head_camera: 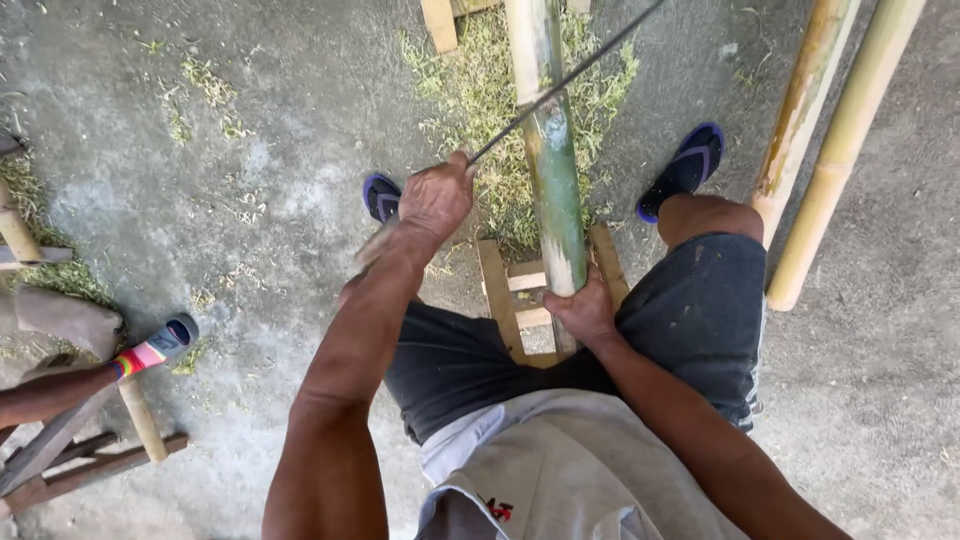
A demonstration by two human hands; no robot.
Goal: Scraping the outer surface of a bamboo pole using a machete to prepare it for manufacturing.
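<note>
Concrete floor (250,130) as reference. Two yellow bamboo poles (830,150) lie on it at upper right, side by side. Grass-like green shavings (470,90) scattered at top centre, more at left edge. Another person's foot in a striped sandal (155,350) at lower left, beside a wooden frame (70,470).

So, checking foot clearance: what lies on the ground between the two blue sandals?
In the head view, between left sandal and right sandal lie grassy shavings, with the green bamboo pole crossing above them.
</note>
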